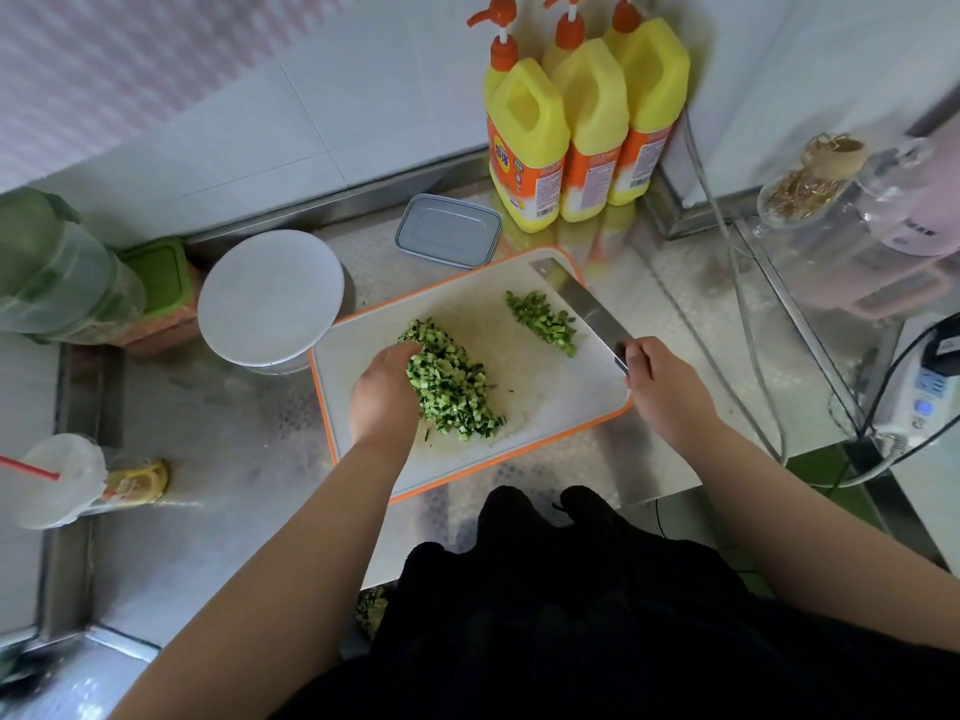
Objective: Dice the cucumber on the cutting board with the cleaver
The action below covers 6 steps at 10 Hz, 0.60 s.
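Steel counter (234, 459), tiled wall (363, 96); left hand (384, 392) flat against diced cucumber (452, 381), right hand (660, 376) gripping cleaver (582, 309).

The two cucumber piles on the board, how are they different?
The near pile is much bigger than the far pile. The near pile sits mid-board with the left hand resting against its side; the far pile lies by the cleaver blade, which the right hand holds, and no hand touches it. Both are small green dice on the same board.
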Tool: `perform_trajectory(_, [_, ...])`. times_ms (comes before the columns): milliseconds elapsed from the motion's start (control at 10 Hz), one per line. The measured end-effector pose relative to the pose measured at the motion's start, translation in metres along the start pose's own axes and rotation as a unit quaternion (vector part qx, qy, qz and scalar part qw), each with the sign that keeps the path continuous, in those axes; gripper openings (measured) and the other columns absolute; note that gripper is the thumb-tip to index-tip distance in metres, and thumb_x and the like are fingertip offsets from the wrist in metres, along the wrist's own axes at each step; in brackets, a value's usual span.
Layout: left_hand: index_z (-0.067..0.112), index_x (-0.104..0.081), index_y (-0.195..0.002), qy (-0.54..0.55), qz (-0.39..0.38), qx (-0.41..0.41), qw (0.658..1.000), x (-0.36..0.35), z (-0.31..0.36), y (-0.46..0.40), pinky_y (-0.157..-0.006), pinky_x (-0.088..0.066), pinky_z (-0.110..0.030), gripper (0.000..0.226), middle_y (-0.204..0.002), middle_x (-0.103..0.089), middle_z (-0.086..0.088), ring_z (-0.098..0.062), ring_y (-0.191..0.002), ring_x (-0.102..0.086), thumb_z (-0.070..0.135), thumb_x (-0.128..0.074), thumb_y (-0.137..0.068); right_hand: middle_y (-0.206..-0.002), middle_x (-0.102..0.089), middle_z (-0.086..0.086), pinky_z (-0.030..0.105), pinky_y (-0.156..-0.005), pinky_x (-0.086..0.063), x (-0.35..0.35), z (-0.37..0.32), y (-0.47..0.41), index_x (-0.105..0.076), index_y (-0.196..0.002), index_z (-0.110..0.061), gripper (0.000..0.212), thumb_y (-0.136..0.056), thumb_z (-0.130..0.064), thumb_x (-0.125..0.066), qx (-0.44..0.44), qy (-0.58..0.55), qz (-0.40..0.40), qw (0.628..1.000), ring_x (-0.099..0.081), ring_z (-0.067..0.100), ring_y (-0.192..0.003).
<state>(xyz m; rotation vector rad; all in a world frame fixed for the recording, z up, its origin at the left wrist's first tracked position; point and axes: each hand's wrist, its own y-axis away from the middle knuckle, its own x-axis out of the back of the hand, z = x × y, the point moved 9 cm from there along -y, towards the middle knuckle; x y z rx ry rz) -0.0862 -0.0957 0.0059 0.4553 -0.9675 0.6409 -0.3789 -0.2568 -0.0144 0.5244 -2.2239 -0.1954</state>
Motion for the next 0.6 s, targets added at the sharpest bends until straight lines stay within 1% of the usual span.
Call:
perform_trajectory(100, [0.017,-0.062,-0.123,0.017,0.002,-0.003,1.000,0.002,0.003,0.002,-0.087,-0.040,-0.025,0.064,-0.141,-0.048,0.003,-0.022,-0.118,-0.054,-0.017,-0.037,-0.074,-0.099,-0.060,0.002,0.031,-0.073,-0.037,-0.003,0.016,-0.005,-0.053,-0.118,-0.009,0.027,-0.102,-0.023,-0.036,-0.015,0.029,0.013,0.999,-0.057,0.027,-0.094])
perform_trajectory(200, [0.017,-0.063,-0.120,0.029,-0.006,0.001,1.000,0.002,0.004,0.005,-0.088,-0.044,-0.030,0.060,-0.144,-0.041,0.004,-0.020,-0.123,-0.047,-0.016,-0.038,-0.076,-0.103,-0.062,0.014,0.034,-0.072,-0.039,-0.013,0.031,-0.011,-0.051,-0.116,-0.005,0.024,-0.100,-0.019,-0.039,-0.027,0.037,0.008,0.999,-0.058,0.035,-0.097])
perform_trajectory(300, [0.017,-0.062,-0.122,0.032,-0.004,-0.017,0.999,0.006,0.008,0.002,-0.091,-0.040,-0.029,0.044,-0.133,-0.051,-0.001,-0.023,-0.120,-0.048,-0.004,-0.047,-0.087,-0.108,-0.059,0.017,0.032,-0.074,-0.037,-0.022,0.043,-0.017,-0.049,-0.121,-0.005,0.028,-0.099,-0.019,-0.042,-0.027,0.057,0.006,0.998,-0.055,0.036,-0.101])
perform_trajectory(400, [0.017,-0.059,-0.126,0.030,-0.005,-0.024,0.999,0.009,0.012,0.000,-0.097,-0.039,-0.034,0.034,-0.127,-0.058,0.000,-0.021,-0.120,-0.048,0.012,-0.052,-0.093,-0.112,-0.056,0.018,0.038,-0.081,-0.040,-0.026,0.045,-0.019,-0.049,-0.123,-0.007,0.029,-0.096,-0.016,-0.045,-0.028,0.087,-0.002,0.996,-0.051,0.035,-0.107])
perform_trajectory(500, [0.019,-0.060,-0.125,0.057,-0.018,-0.007,0.998,0.008,0.007,-0.002,-0.098,-0.042,-0.034,0.032,-0.125,-0.060,0.002,-0.018,-0.119,-0.050,0.017,-0.051,-0.094,-0.112,-0.056,0.018,0.042,-0.087,-0.041,-0.026,0.042,-0.021,-0.051,-0.123,-0.011,0.030,-0.093,-0.011,-0.047,0.001,0.126,-0.008,0.992,-0.049,0.036,-0.108])
perform_trajectory(600, [0.021,-0.061,-0.124,0.072,-0.026,0.004,0.997,0.010,0.006,-0.002,-0.097,-0.045,-0.036,0.032,-0.124,-0.061,0.003,-0.017,-0.118,-0.053,0.018,-0.050,-0.094,-0.114,-0.055,0.016,0.043,-0.088,-0.042,-0.020,0.032,-0.017,-0.055,-0.121,-0.018,0.031,-0.092,-0.011,-0.046,0.011,0.145,-0.018,0.989,-0.048,0.036,-0.110])
